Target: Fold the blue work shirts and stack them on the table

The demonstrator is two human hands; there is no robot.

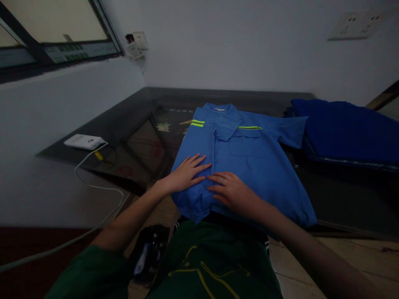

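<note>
A blue short-sleeved work shirt [246, 155] with yellow-green stripes lies front side up on the dark glossy table, its collar toward the wall. Its left-hand side in view looks folded inward, while the sleeve on the right is stretched out. The bottom hem hangs over the near table edge. My left hand [187, 174] rests flat on the shirt, left of the button line, fingers spread. Just right of the button line, my right hand [232, 190] lies on the cloth with its fingers stretched out and slightly bent. A ring shows on it.
Folded dark blue cloth [349, 133] is stacked on the right of the table [140, 120]. A white power bank [83, 141] with a white cable [116, 191] sits at the left corner; the cable hangs over the edge. Wall sockets [137, 43] and a window are behind.
</note>
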